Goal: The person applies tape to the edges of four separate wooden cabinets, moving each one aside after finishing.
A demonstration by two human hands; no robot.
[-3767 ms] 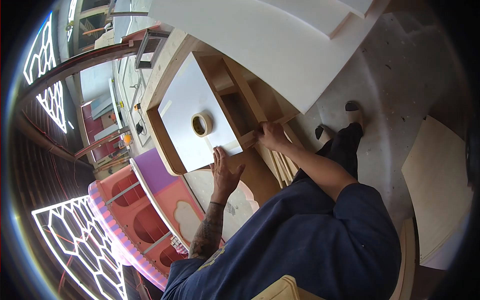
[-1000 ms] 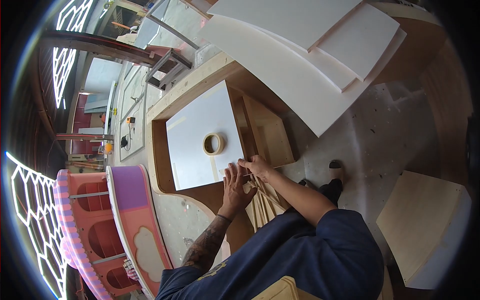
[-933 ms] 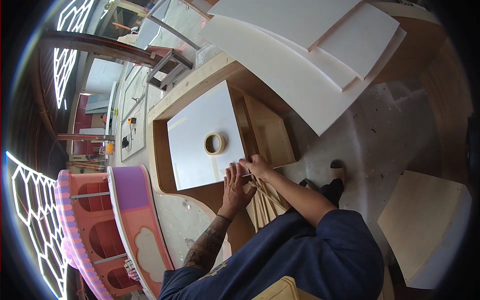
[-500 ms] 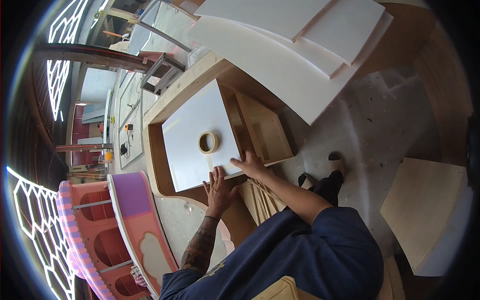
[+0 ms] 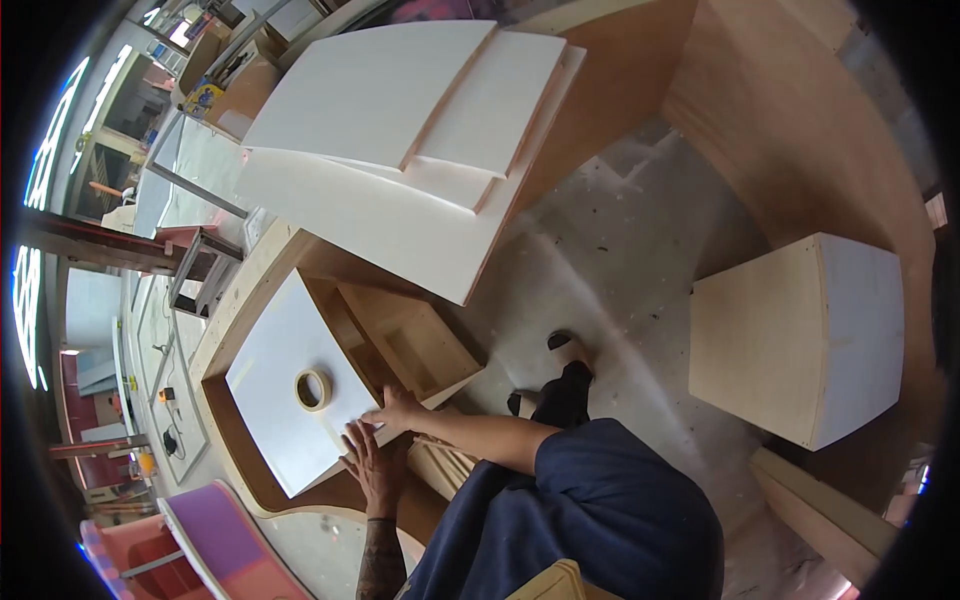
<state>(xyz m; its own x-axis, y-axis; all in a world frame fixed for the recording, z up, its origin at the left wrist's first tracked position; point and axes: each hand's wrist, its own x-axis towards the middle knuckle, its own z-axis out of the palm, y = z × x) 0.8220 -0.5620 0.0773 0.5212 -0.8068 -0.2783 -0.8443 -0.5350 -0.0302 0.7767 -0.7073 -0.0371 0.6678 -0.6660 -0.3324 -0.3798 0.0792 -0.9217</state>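
Observation:
A white panel lies over part of a curved wooden cabinet frame. On the panel rests a roll of masking tape, with pale strips of tape stuck to the surface near it. My left hand has its fingers spread against the panel's near edge. Beside it, my right hand reaches over the same edge, its fingers stretched out and touching the panel near the left fingertips. Neither hand visibly grips anything.
Stacked white boards stand just beyond the cabinet. An open wooden compartment adjoins the panel. To the right is a wooden box with a white side. A pink and purple curved piece stands at lower left. Wooden strips lie near my body.
My view has swung to the right, so the cabinet appears further left and lower. My right hand has come closer to my left along the panel edge. The tape roll stays on the panel.

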